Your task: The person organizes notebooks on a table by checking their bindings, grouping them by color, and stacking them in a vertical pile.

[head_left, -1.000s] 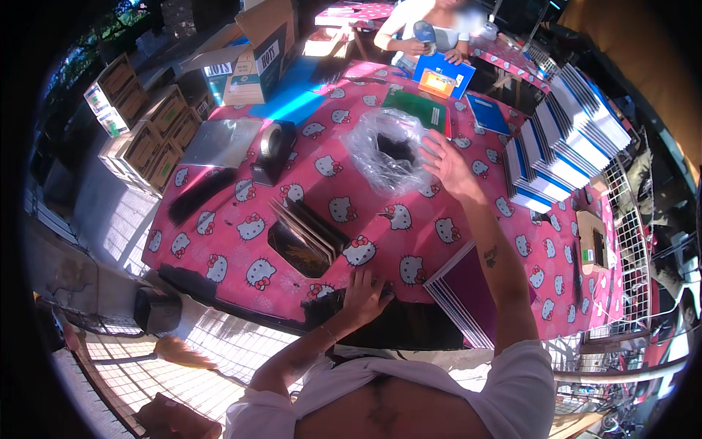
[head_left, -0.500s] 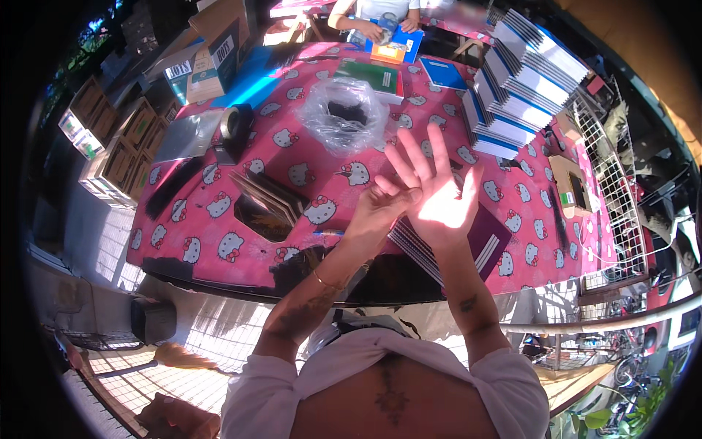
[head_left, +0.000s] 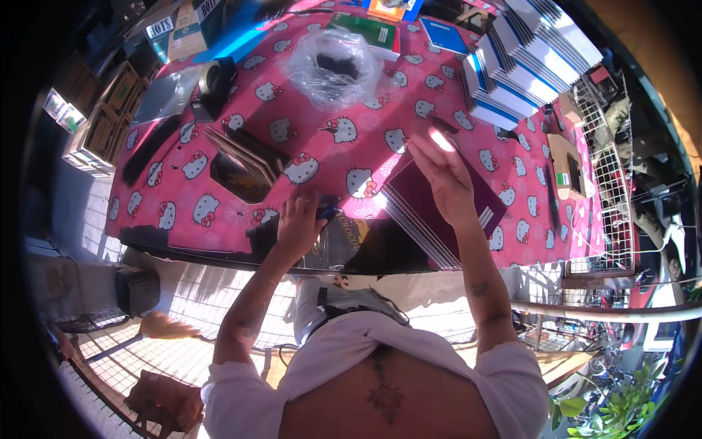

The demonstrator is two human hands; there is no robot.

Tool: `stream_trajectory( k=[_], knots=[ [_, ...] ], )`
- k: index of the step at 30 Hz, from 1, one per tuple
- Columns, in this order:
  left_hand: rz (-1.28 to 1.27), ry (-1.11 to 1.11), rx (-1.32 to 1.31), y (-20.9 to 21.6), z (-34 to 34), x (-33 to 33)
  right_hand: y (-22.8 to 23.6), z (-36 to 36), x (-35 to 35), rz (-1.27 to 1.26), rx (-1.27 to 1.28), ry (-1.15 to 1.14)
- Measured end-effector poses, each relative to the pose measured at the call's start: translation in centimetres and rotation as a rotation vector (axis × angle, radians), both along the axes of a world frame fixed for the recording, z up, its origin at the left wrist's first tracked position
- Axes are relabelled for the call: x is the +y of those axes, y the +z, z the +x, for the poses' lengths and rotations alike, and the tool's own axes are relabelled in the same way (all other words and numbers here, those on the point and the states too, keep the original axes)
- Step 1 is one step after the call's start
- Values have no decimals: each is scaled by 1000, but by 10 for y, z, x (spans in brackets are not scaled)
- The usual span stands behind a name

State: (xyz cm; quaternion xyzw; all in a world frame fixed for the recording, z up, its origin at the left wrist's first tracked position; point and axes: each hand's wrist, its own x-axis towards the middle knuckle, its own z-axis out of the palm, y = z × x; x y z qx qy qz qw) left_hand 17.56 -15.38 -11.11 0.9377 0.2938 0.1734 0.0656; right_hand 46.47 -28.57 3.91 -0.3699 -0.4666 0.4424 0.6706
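Near the front edge of the table, my left hand (head_left: pixel 297 219) is laid palm down, its fingers out over the pink cloth. Beside its thumb is a small dark blue thing (head_left: pixel 330 211), pen-like but partly hidden. My right hand (head_left: pixel 447 179) is raised over a stack of dark purple spiral notebooks (head_left: pixel 479 201), with its fingers stretched out and nothing in them. The notebooks' wire bindings face left. Just right of my left hand, a black sheet with gold lettering (head_left: pixel 355 238) lies along the table edge.
Beyond my hands lies a crumpled clear plastic bag (head_left: pixel 333 69). A tall stack of spiral notebooks (head_left: pixel 526 66) stands back right. To the left are a dark-edged holder with upright boards (head_left: pixel 245 164), a tape dispenser (head_left: pixel 212 88) and cardboard boxes (head_left: pixel 110 124).
My hands have come apart: the left has dropped to the table edge on the left, while the right has turned and stays over the notebooks. The view has tilted down, so the person opposite is out of sight.
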Motion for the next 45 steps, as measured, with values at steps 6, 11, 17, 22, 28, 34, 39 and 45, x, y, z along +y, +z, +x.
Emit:
stream_trajectory(
  k=[6, 11, 17, 22, 28, 34, 39, 45],
  knots=[
    [-681, 61, -294, 24, 33, -3, -29, -19, 3, -248, -1555, -218],
    [-1882, 66, -875, 56, 61, -40, -51, -14, 4, -255, -1572, -283],
    [-1661, -96, -653, 53, 76, -45, -50, -14, 6, -275, -1571, -265],
    [-1824, 11, -615, 55, 77, -41, -50, -14, 5, -265, -1560, -278],
    [-1418, -56, -399, 58, 75, -36, -51, -14, 6, -271, -1583, -278],
    [-710, -116, -542, 58, 74, -44, -49, -18, 7, -257, -1579, -282],
    [-1681, 79, -605, 46, 74, -44, -48, -18, 7, -255, -1574, -297],
    [-916, 3, -560, 44, 77, -48, -54, -16, 8, -235, -1591, -309]
  ],
)
